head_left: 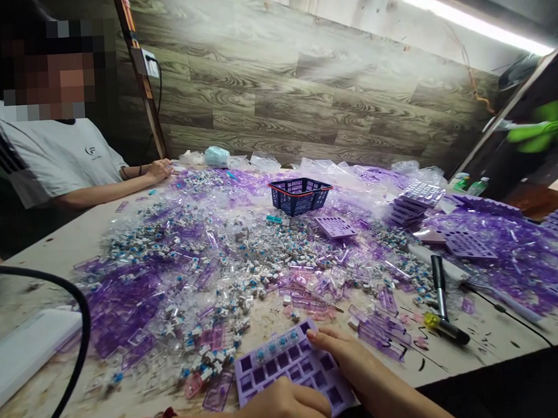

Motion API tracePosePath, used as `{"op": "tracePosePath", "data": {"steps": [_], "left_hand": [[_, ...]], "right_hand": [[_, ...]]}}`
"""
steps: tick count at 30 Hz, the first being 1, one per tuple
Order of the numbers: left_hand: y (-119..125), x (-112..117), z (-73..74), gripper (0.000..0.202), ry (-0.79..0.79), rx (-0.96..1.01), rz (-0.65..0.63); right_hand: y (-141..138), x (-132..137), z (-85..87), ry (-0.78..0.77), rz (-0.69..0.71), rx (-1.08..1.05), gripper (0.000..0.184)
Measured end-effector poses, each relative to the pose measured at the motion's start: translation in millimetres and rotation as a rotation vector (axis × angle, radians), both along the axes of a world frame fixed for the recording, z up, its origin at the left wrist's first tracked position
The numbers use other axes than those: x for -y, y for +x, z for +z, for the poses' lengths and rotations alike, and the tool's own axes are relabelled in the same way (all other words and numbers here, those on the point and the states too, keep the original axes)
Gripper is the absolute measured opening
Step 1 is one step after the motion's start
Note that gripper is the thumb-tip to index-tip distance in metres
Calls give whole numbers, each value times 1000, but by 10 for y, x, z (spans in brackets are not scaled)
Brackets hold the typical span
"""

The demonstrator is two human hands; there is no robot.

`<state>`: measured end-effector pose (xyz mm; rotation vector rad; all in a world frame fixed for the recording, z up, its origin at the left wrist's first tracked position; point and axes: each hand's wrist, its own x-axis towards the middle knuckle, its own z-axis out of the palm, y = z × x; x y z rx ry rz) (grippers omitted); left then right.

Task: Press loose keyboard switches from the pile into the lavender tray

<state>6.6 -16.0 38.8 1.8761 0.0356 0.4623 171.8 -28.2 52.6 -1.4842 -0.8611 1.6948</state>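
A purple plastic grid tray [287,367] lies at the near edge of the table, with a few blue-topped switches seated in its top row. My left hand [283,411] rests curled over the tray's near edge, fingers closed. My right hand [350,358] lies on the tray's right side with fingers stretched flat toward the top row. A heap of loose blue-and-white switches [207,262] and clear purple plastic pieces [125,310] spreads across the table beyond the tray.
A blue basket [300,195] stands mid-table. Stacked purple trays [410,205] sit at the right. A yellow-and-black tool [444,325] lies right of my hands. Another person in a white shirt [61,158] sits at the left. A black cable [79,325] curves at near left.
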Motion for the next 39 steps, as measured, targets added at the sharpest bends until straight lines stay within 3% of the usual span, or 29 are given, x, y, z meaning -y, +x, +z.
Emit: {"op": "tracePosePath", "data": {"steps": [4, 8, 11, 13, 16, 18, 22, 28, 32, 36, 39], "left_hand": [[48, -18, -43, 57, 49, 64, 54], [120, -58, -150, 46, 152, 219, 39], [139, -79, -82, 42, 144, 335, 6], [135, -87, 19, 45, 130, 316, -42], [131, -96, 122, 48, 117, 302, -107], [136, -105, 130, 47, 115, 325, -119], [145, -118, 87, 47, 118, 310, -117], [105, -142, 66, 48, -83, 236, 66], [52, -164, 69, 53, -315, 101, 110], [28, -165, 75, 55, -599, 59, 129], [22, -165, 75, 52, -623, 64, 114]], "right_hand": [[-73, -41, -82, 16, -48, 22, 29], [-55, -55, -32, 61, -41, 101, 31], [78, -81, 72, 48, 187, 338, 34], [185, -136, 146, 79, 359, 615, 38], [242, -292, 224, 362, 370, 1068, 41], [163, -426, 238, 606, 318, 1189, 29], [-208, -672, 188, 931, 410, 1120, 10], [-662, -915, 96, 997, 556, 1200, 17], [-678, -987, 68, 984, 561, 1191, 17], [-522, -954, 114, 994, 521, 1150, 24], [-365, -901, 140, 1000, 491, 1115, 22]]}}
